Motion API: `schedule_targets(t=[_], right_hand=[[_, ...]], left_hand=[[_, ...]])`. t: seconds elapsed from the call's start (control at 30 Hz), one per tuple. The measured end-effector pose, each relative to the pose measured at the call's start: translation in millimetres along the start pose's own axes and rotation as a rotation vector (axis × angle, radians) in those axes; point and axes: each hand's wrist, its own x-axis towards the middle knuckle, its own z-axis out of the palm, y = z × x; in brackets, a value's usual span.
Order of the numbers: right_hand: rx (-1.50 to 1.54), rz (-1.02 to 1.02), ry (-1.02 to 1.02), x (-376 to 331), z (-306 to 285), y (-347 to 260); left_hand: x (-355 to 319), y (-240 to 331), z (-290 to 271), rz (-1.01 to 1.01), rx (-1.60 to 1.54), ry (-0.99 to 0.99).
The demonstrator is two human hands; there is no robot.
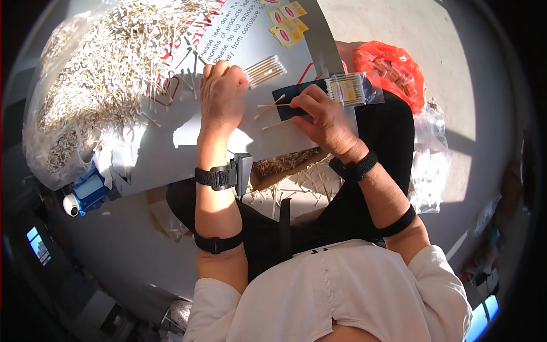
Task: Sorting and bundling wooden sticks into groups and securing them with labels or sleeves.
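Observation:
My left hand (221, 101) is closed, and a row of cotton swabs (265, 71) juts out to its right from the fingers. Close by, my right hand (329, 121) pinches a few loose cotton swabs (271, 106), their tips pointing left. Beneath the right fingers lies a dark blue flat piece (283, 94) on the table. Just beyond that hand sits a clear plastic packet (345, 90) of cotton swabs with a yellow label. A large heap of loose cotton swabs (108, 68) spills from a clear bag at the left.
Yellow label cards (288, 25) lie at the far side of the grey printed table (268, 122). A red plastic bag (390, 71) of small packs is at the right, above a clear bag (430, 159). Below the table edge, an open cardboard box (262, 181) holds swabs.

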Motion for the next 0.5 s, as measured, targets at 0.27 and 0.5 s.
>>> schedule_targets(t=[0.27, 0.5], right_hand=[[-0.313, -0.081, 0.012, 18.6, 11.5, 1.6], [-0.234, -0.148, 0.063, 17.9, 11.3, 0.3]], left_hand=[[-29.4, 17.5, 9.8, -0.020, -0.078, -0.019], [10.1, -46.6, -5.6, -0.392, 0.211, 0.330]])
